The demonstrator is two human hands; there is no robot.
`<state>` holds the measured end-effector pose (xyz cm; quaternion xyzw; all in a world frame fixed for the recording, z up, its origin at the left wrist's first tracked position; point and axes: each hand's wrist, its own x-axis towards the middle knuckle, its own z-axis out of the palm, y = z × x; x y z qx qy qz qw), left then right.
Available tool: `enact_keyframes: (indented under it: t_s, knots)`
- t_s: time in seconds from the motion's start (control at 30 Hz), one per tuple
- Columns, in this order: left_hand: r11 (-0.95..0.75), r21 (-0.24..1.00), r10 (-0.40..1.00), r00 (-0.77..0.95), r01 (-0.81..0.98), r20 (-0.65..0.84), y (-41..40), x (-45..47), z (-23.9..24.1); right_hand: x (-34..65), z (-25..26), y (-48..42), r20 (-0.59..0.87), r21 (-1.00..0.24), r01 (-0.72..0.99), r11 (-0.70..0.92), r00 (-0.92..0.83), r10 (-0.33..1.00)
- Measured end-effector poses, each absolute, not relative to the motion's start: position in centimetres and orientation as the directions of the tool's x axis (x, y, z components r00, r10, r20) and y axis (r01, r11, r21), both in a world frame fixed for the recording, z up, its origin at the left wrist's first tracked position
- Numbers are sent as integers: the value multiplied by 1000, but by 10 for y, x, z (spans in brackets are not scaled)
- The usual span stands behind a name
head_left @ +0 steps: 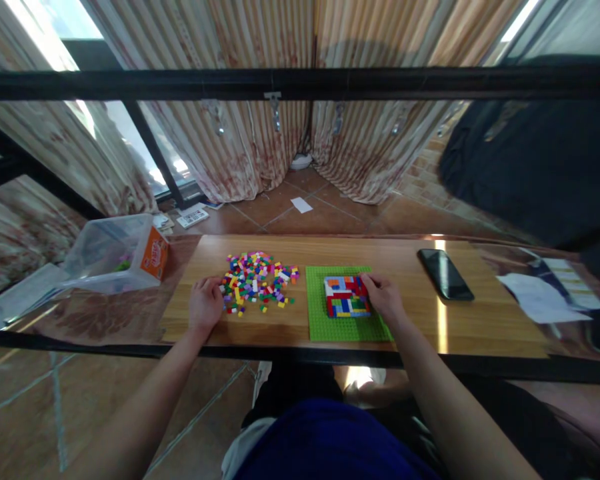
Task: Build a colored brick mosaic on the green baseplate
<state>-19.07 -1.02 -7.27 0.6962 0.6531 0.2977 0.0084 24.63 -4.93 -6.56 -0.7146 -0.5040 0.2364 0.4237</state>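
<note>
A green baseplate (325,321) lies on the wooden table (280,327), with a square block of coloured bricks (346,297) built on it. My right hand (384,298) rests at the right edge of that block, its fingers curled against it. To the left of the plate lies a loose pile of small coloured bricks (257,280). My left hand (206,303) sits at the pile's left edge with its fingers bent onto the bricks; what they pinch, if anything, is hidden.
A black phone (445,273) lies right of the plate. Papers (545,297) sit at the far right. A clear plastic box (115,253) with an orange label stands at the left. A black bar crosses the view above, with curtains behind.
</note>
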Motion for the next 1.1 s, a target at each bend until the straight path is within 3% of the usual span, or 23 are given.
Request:
enact_keyframes:
  t_s: [0.77, 0.97, 1.1]
  knots:
    - [-180, 375, 901, 0, 909, 434, -12, -192, -72, 247, -52, -39, -182, -931, 244, -270, 330, 926]
    - [-158, 378, 910, -14, 912, 414, -13, -190, -68, 249, -50, -38, -236, -919, 239, -314, 305, 923]
    - [-155, 378, 907, -19, 913, 420, -13, -189, -69, 247, -52, -40, -171, -908, 323, -266, 295, 940]
